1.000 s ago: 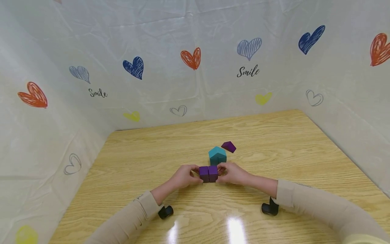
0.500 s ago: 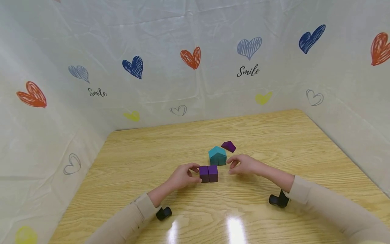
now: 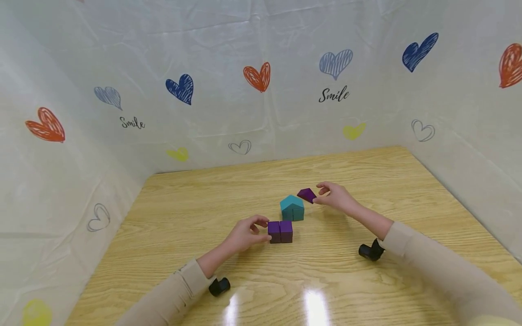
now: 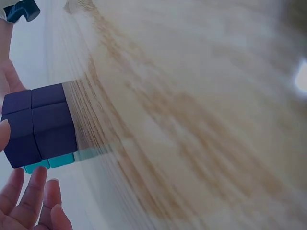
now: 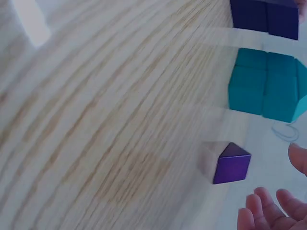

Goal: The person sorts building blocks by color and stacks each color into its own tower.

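Note:
Two purple cube-like blocks stand side by side on the table. At their left side is my left hand, thumb and fingers spread apart; the left wrist view has the fingers beside the purple blocks, not wrapped round them. Just behind sits a teal house shape, a triangular roof block on two blocks. A purple triangular block lies behind it to the right. My right hand is at that triangular block's right side, thumb tip close to it, fingers loose; contact is unclear.
The wood-grain table meets a white sheet with printed hearts at the back and sides. A black wrist camera hangs under the left sleeve, another black camera under the right.
My right hand has left the right side of the purple blocks and moved back and right to the purple triangular block. My left hand stays beside the blocks, its grip loosened.

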A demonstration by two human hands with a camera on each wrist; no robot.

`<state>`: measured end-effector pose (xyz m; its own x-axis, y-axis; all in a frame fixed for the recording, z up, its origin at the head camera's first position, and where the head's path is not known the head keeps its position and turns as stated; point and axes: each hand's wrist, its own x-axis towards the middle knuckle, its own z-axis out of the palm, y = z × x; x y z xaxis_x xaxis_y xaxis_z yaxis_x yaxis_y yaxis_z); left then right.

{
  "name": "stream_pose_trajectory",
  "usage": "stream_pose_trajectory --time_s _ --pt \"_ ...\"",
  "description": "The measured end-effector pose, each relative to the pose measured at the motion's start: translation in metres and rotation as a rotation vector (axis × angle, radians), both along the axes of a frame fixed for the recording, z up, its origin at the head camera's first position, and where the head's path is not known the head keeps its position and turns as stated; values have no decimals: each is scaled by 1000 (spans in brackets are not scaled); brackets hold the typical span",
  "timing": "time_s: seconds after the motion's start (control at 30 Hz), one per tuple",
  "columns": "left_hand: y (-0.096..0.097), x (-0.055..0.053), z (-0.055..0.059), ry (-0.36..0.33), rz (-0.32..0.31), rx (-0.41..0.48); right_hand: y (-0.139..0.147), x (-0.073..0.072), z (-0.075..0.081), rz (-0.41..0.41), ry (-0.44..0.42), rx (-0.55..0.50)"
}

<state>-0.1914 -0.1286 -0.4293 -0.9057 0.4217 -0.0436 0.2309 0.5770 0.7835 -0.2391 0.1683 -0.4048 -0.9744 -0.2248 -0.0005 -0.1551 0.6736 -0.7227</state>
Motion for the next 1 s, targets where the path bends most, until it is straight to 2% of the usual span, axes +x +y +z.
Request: stream_pose_trajectory --time_s 0.27,0.47,0.73,1.0 --pt "1 0 -2 -14 -9 44 -6 -19 -16 20 54 104" --pt "2 0 -2 -34 6 74 -10 -29 -25 17 71 161" --pt "2 1 -1 -35 18 83 -13 -34 -27 -8 45 173" --pt "2 2 -1 -38 29 88 -13 -33 -28 -13 56 175"
